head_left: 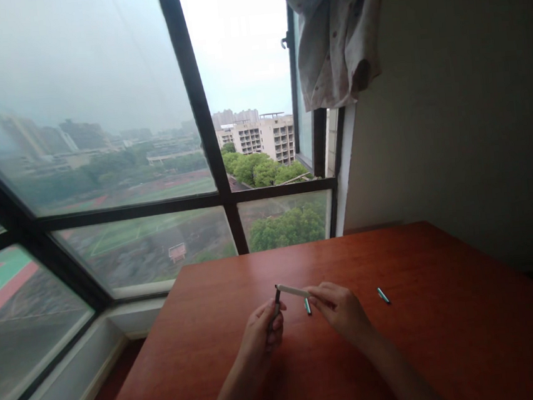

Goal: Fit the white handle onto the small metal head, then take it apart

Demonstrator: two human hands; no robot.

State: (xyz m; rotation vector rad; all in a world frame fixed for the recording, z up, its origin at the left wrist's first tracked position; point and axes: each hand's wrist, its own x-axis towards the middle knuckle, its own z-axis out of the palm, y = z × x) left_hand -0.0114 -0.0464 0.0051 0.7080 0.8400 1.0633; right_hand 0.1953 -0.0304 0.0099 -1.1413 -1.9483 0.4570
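My left hand (266,331) is closed around a slim dark pen (277,296), which points upward out of the fist. My right hand (340,309) pinches the near end of a pale, pen-like barrel (293,290) between thumb and fingers. The barrel's far end meets, or nearly meets, the top of the dark pen; I cannot tell whether they touch. Just left of my right fingers, a small teal-and-dark piece like a pen cap (307,307) lies on the table. Farther right lies a similar teal-and-dark piece (384,295).
Both hands are above a reddish-brown wooden table (236,278). Beyond its far edge are large windows with dark frames (228,197), one pane open. Bunched cloth (337,48) hangs at the upper right, beside a plain wall (447,113).
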